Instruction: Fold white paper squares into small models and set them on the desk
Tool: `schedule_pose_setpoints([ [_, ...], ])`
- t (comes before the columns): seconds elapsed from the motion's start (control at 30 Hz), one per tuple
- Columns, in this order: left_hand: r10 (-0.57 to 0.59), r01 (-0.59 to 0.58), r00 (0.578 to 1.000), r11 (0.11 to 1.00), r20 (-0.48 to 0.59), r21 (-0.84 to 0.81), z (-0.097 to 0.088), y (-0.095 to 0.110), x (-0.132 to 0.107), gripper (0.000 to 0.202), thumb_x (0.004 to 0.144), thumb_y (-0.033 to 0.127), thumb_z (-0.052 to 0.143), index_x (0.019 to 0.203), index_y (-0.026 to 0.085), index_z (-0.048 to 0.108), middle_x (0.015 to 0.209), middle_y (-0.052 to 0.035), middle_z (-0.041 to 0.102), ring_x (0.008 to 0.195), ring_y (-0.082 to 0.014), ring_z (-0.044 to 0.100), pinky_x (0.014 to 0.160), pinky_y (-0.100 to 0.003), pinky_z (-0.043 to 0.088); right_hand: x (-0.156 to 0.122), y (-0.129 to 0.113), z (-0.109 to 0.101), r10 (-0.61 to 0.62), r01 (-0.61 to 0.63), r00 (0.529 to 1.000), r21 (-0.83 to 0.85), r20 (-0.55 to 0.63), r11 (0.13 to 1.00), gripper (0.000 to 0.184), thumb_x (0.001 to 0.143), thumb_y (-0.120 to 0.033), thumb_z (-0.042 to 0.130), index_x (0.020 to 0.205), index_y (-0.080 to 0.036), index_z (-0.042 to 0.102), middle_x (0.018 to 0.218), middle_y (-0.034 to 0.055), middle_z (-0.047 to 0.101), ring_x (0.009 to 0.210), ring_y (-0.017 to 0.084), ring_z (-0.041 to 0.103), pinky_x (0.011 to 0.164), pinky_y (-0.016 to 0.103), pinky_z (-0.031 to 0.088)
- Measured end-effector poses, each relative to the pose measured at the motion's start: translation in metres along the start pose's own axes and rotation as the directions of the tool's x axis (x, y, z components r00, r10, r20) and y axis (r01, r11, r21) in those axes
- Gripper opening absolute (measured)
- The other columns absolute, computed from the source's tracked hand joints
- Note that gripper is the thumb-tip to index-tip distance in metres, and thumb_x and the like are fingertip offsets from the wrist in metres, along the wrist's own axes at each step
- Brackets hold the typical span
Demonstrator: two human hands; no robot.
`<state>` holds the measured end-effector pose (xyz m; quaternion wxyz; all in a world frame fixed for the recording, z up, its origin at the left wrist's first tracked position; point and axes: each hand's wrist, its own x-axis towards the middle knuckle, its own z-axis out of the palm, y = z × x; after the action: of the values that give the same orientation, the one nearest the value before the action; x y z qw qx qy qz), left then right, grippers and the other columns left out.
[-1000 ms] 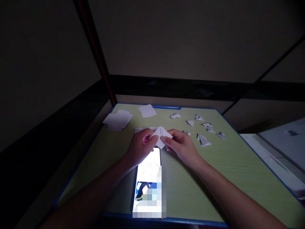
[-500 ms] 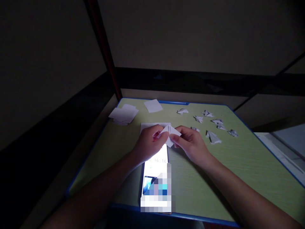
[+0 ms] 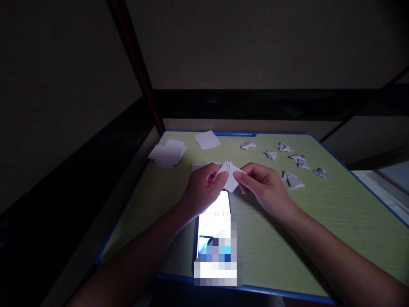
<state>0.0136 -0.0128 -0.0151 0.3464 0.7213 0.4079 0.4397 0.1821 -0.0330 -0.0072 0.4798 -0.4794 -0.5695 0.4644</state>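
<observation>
Between my two hands is a small folded white paper (image 3: 231, 181), with creases running down from its pointed top. My left hand (image 3: 204, 187) pinches its left side, thumb on the front face. On the right side my right hand (image 3: 263, 183) grips it the same way, the thumb flat near the middle and the fingers curled behind. Below the paper lies a lit phone (image 3: 213, 221) showing a running timer, its lower part blurred out. Behind my left hand a flat white sheet (image 3: 200, 166) shows in part on the table.
A stack of white paper squares (image 3: 169, 152) lies at the table's far left, with a single square (image 3: 207, 140) beside it. Several small folded paper pieces (image 3: 293, 180) are scattered at the right. The green table (image 3: 153, 221) has a blue rim; dark walls stand behind.
My right thumb has shifted slightly right and up, apart from the left thumb, so more of the folded paper's middle shows. The whole view has moved slightly.
</observation>
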Motion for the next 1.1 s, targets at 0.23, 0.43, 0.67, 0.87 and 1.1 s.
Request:
schedule_pose_setpoints([
  [0.23, -0.039, 0.039, 0.999, 0.999, 0.018, 0.024, -0.0015, 0.0037, -0.0007, 0.023, 0.079, 0.028, 0.053, 0.06, 0.015, 0.053, 0.05, 0.0021, 0.05, 0.049, -0.0086, 0.044, 0.046, -0.021, 0.033, 0.0002, 0.0019, -0.0007, -0.017, 0.018, 0.999, -0.032, 0.028, 0.999, 0.031, 0.079, -0.044, 0.067, 0.064, -0.018, 0.059, 0.05, -0.0035, 0.05, 0.046, 0.008, 0.04, 0.045, 0.025, 0.027],
  [0.43, -0.085, 0.087, 0.995, 0.995, 0.047, -0.047, -0.0025, 0.0059, -0.0004, 0.021, 0.081, 0.029, 0.052, 0.065, 0.015, 0.055, 0.053, 0.0023, 0.052, 0.047, -0.0083, 0.048, 0.044, -0.019, 0.037, 0.0006, 0.0015, -0.0018, -0.006, 0.006, 0.996, -0.003, 0.085, 1.0, 0.028, 0.084, -0.043, 0.061, 0.071, -0.018, 0.062, 0.053, -0.003, 0.052, 0.049, 0.009, 0.043, 0.048, 0.026, 0.028],
  [0.67, -0.09, 0.099, 0.992, 0.989, 0.089, -0.106, -0.0014, 0.0056, -0.0014, 0.021, 0.08, 0.029, 0.053, 0.064, 0.016, 0.052, 0.054, 0.0015, 0.053, 0.049, -0.0088, 0.05, 0.043, -0.019, 0.039, 0.0003, -0.0001, -0.001, 0.006, -0.004, 0.998, -0.027, 0.056, 1.0, 0.027, 0.08, -0.041, 0.066, 0.065, -0.018, 0.063, 0.05, -0.0031, 0.05, 0.046, 0.009, 0.04, 0.045, 0.025, 0.027],
  [0.87, -0.129, 0.139, 0.988, 0.982, 0.085, -0.129, -0.0015, 0.004, -0.0016, 0.025, 0.081, 0.034, 0.054, 0.065, 0.016, 0.051, 0.055, 0.0019, 0.051, 0.049, -0.0096, 0.054, 0.041, -0.018, 0.044, -0.0008, 0.0002, 0.0017, 0.02, -0.02, 0.998, -0.007, 0.056, 1.0, 0.027, 0.078, -0.042, 0.068, 0.066, -0.018, 0.065, 0.049, -0.003, 0.05, 0.045, 0.009, 0.039, 0.044, 0.025, 0.026],
  [1.1, -0.156, 0.167, 0.985, 0.967, 0.07, -0.191, -0.0015, 0.0071, -0.0017, 0.023, 0.08, 0.033, 0.054, 0.065, 0.016, 0.051, 0.055, 0.0026, 0.053, 0.048, -0.0083, 0.052, 0.04, -0.016, 0.042, 0.0026, 0.0034, 0.0022, 0.066, -0.08, 0.993, 0.149, 0.097, 0.986, 0.026, 0.072, -0.042, 0.074, 0.074, -0.017, 0.064, 0.05, -0.003, 0.058, 0.045, 0.009, 0.047, 0.048, 0.025, 0.035],
])
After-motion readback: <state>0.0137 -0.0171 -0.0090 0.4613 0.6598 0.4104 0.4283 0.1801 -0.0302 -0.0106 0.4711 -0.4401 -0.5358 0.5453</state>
